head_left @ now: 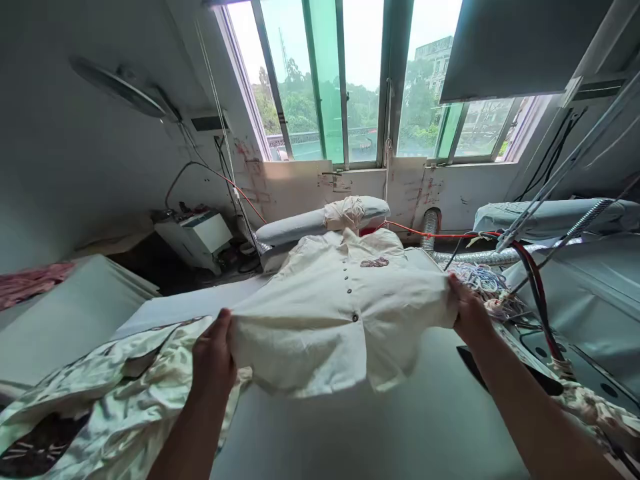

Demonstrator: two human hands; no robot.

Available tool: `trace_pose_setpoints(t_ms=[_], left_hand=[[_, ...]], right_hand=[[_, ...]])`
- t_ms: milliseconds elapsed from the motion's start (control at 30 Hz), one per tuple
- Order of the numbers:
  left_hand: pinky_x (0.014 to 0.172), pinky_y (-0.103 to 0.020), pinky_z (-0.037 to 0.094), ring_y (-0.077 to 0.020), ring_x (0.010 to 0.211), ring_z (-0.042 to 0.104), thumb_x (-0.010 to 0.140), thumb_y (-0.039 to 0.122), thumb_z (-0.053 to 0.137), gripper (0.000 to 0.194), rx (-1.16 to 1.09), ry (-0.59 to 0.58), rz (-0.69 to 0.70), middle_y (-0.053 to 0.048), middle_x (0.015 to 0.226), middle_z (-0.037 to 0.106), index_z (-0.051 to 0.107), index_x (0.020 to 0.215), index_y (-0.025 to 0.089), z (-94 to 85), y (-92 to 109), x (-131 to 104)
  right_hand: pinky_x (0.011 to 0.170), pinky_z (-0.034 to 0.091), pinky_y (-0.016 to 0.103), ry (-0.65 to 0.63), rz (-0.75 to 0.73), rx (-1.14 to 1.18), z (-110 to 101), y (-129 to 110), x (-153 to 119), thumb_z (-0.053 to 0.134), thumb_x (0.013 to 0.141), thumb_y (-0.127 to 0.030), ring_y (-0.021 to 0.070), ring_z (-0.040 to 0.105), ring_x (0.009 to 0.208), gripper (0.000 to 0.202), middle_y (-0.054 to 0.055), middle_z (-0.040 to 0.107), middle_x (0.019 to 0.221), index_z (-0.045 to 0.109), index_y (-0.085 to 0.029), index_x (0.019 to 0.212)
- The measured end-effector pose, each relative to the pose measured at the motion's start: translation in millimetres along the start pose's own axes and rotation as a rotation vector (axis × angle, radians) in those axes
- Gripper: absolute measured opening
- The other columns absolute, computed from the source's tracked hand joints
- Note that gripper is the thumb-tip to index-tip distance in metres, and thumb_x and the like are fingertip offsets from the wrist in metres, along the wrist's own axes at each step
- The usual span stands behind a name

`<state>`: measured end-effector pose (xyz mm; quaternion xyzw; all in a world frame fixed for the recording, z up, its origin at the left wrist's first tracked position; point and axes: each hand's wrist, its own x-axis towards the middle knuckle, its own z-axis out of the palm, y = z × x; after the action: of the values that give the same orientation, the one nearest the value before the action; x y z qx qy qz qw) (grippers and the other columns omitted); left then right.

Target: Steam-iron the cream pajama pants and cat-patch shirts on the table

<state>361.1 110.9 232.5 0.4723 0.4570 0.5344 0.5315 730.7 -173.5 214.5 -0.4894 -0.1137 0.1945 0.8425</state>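
Some fingers of the left hand (215, 350) and of the right hand (466, 310) were hidden by the fabric of the cream shirt (300, 327). The detail of its chest patch (375, 263) was too small to make out. The right forearm partly covered a flat black object (543, 379). A printed garment (145, 393) and a pink cloth (35, 283) ran past the left edge, the worktop (380, 433) past the bottom.

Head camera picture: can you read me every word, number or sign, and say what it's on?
No readable text anywhere.
Wall: reddish marks, too blurred to tell if they're writing.
Cream buttoned shirt: dark chest patch, too small to tell if it has letters.
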Motion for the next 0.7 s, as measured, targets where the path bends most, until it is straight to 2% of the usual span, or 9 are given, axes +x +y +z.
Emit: trace_pose_setpoints(t_ms=[67,133,267,333,400,500,567,633,700], left_hand=[[0.059,-0.029,0.056,-0.0218,0.067,0.067,0.068,0.055,0.076,0.045,-0.015,-0.053,-0.123,0.0,0.062,0.064,0.066,0.085,0.015,1.8,-13.6,-10.0],[0.059,-0.029,0.056,-0.022,0.066,0.068,0.069,0.049,0.075,0.038,0.025,-0.134,-0.291,-0.002,0.065,0.066,0.067,0.087,0.016,-6.5,-28.4,-15.7],[0.054,-0.03,0.052,-0.0236,0.064,0.067,0.064,0.052,0.079,0.039,0.317,-0.378,-0.562,-0.006,0.07,0.07,0.069,0.081,0.018,-47.8,-69.0,-24.0],[0.049,-0.028,0.048,-0.0228,0.062,0.065,0.056,0.054,0.084,0.045,0.522,-0.501,-0.631,-0.009,0.071,0.07,0.069,0.075,0.016,-71.3,-98.3,-33.5],[0.044,-0.025,0.04,-0.0192,0.053,0.059,0.05,0.053,0.085,0.046,0.691,-0.58,-0.708,-0.007,0.064,0.066,0.068,0.069,0.016,-92.4,-131.6,-46.0],[0.038,-0.023,0.024,-0.0112,0.037,0.037,0.048,0.053,0.081,0.043,0.861,-0.6,-0.74,0.0,0.045,0.049,0.056,0.055,0.019,-122.0,-176.0,-59.2],[0.038,-0.023,0.017,-0.0092,0.034,0.028,0.048,0.052,0.078,0.042,0.958,-0.616,-0.715,0.002,0.042,0.045,0.05,0.052,0.02,-141.3,-192.3,-60.2],[0.04,-0.024,0.018,-0.0111,0.036,0.032,0.05,0.05,0.076,0.04,1.061,-0.656,-0.676,-0.001,0.043,0.049,0.049,0.05,0.021,-156.0,-194.5,-60.2],[0.045,-0.025,0.024,-0.0148,0.043,0.042,0.057,0.051,0.073,0.039,1.184,-0.666,-0.516,-0.002,0.047,0.052,0.05,0.05,0.02,-157.9,-186.4,-68.7]], right_hand=[[0.064,0.059,0.03,-0.027,0.163,-0.131,-9.3,22.4,-6.8,0.071,0.083,-0.046,0.0213,0.07,0.074,0.029,0.006,0.074,0.082,0.071,-0.017,0.091],[0.06,0.058,0.029,-0.016,0.275,-0.221,-26.2,42.7,-15.0,0.07,0.083,-0.04,0.0215,0.07,0.071,0.024,0.007,0.074,0.078,0.071,-0.016,0.086],[0.061,0.056,0.028,-0.099,0.602,-0.356,-79.9,68.7,-44.4,0.076,0.079,-0.038,0.0191,0.067,0.067,0.029,0.009,0.073,0.078,0.071,-0.012,0.088],[0.056,0.051,0.026,-0.173,0.772,-0.501,-112.1,79.5,-65.8,0.079,0.076,-0.041,0.0164,0.063,0.061,0.033,0.007,0.071,0.075,0.07,-0.012,0.087],[0.052,0.046,0.025,-0.197,0.869,-0.727,-142.0,90.6,-87.8,0.079,0.075,-0.043,0.0141,0.057,0.053,0.032,0.004,0.066,0.065,0.067,-0.013,0.079],[0.054,0.041,0.026,-0.163,0.809,-1.215,-173.1,99.9,-111.3,0.07,0.082,-0.046,0.0144,0.053,0.051,0.035,0.001,0.057,0.055,0.06,-0.017,0.066],[0.059,0.042,0.029,-0.137,0.726,-1.513,-179.8,96.6,-118.2,0.067,0.084,-0.049,0.0185,0.058,0.06,0.037,0.004,0.06,0.06,0.06,-0.018,0.064],[0.067,0.044,0.034,-0.094,0.648,-1.767,-172.3,89.5,-123.6,0.068,0.082,-0.05,0.0251,0.064,0.075,0.033,0.009,0.068,0.076,0.065,-0.018,0.073],[0.072,0.044,0.036,-0.113,0.474,-1.965,-150.7,88.8,-136.0,0.067,0.083,-0.044,0.0284,0.065,0.086,0.025,0.012,0.071,0.091,0.069,-0.019,0.087]])
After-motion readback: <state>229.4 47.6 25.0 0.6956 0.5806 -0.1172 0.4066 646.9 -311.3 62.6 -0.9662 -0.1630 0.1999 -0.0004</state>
